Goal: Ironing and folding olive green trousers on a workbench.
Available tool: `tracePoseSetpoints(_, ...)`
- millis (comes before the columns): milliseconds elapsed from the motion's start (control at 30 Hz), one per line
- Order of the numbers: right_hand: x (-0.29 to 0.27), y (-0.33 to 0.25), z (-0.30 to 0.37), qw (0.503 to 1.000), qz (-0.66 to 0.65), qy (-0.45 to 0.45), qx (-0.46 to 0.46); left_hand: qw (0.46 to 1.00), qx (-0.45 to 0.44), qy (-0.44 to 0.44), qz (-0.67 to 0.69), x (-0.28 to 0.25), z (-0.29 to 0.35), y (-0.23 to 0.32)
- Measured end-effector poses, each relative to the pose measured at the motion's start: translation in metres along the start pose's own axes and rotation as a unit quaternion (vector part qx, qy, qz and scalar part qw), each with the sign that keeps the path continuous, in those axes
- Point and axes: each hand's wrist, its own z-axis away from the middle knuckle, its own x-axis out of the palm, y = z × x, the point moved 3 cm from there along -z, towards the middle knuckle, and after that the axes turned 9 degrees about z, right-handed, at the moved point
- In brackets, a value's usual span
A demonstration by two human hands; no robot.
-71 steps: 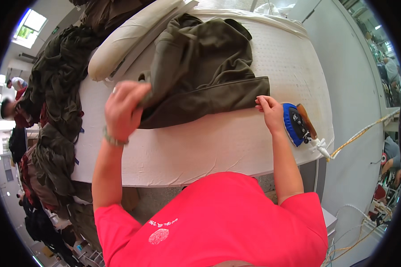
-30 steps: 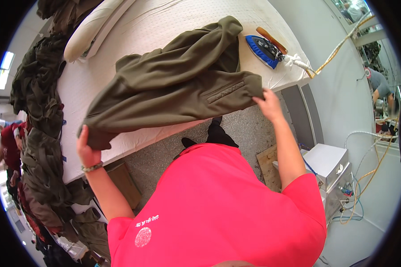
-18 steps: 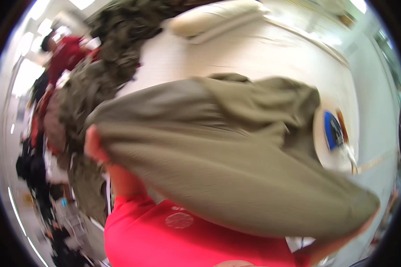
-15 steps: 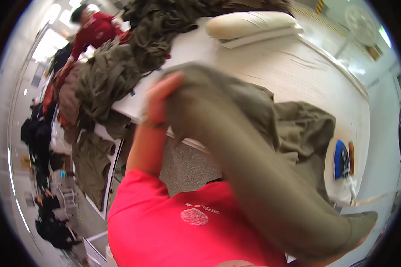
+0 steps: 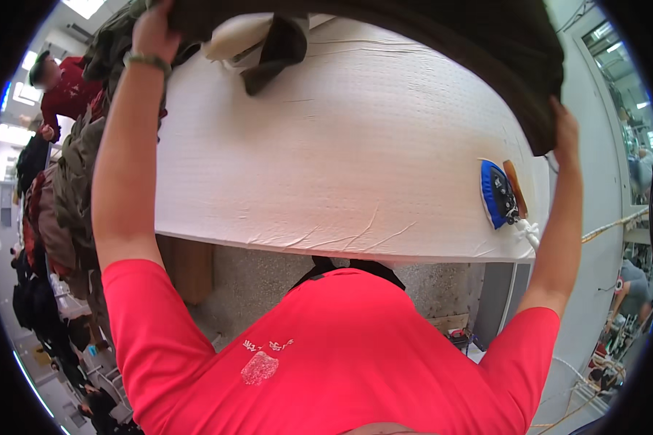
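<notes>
garment (image 5: 442, 36): dark, held high at 12 o'clock over the white table (image 5: 341, 145)
left hand (image 5: 152, 32): fingers pinch one edge
right hand (image 5: 564, 130): fingers pinch the other edge
step: I think I'm flipping it over
next: lay it down flat, clear of the iron (image 5: 497, 194) at 3 o'clock

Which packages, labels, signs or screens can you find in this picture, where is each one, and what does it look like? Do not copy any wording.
Printed mark on the red shirt: low on the chest at lower centre, a small whitish emblem with a short pale line above it.
No packages, signs or screens are clear enough to tell.
</notes>
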Motion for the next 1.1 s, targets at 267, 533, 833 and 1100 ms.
tracePoseSetpoints(267,0.056,0.035,0.136,0.985,0.026,-0.114,0.123,0.945,-0.284,0.07,0.144,0.045,0.194,-0.08)
tracePoseSetpoints(533,0.066,0.058,0.217,0.98,-0.029,-0.164,0.106,0.946,-0.319,0.04,0.041,-0.026,0.3,-0.064)
tracePoseSetpoints(833,0.124,0.143,0.298,0.976,0.131,-0.135,0.106,0.899,-0.096,-0.055,-0.423,0.009,0.395,-0.097)
tracePoseSetpoints(1100,0.132,0.105,0.277,0.966,0.16,-0.171,0.105,0.86,-0.066,-0.29,-0.416,0.209,0.352,-0.067)
